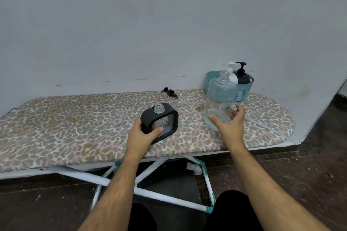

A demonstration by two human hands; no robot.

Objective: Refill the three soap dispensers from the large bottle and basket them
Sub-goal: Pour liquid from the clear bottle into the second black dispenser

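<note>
Left hand [145, 133] grips capless dispenser [161, 121] mid-board; right hand [230, 123] spread wide at large bottle [219, 99], board's right end.

Three soap dispensers: one square black one [161, 122] uncapped on the ironing board [75, 118], and a white [232, 75] and a black [243, 75] in the one teal basket [242, 93]. One large clear bottle [219, 101]. One loose pump head [170, 93], possibly a second tube [262, 123] at right. Two hands [140, 135], [230, 125].

A leopard-print ironing board [75, 118] (white legs crossed beneath) stands against a pale wall [150, 24] on dark floor [309, 174].
</note>
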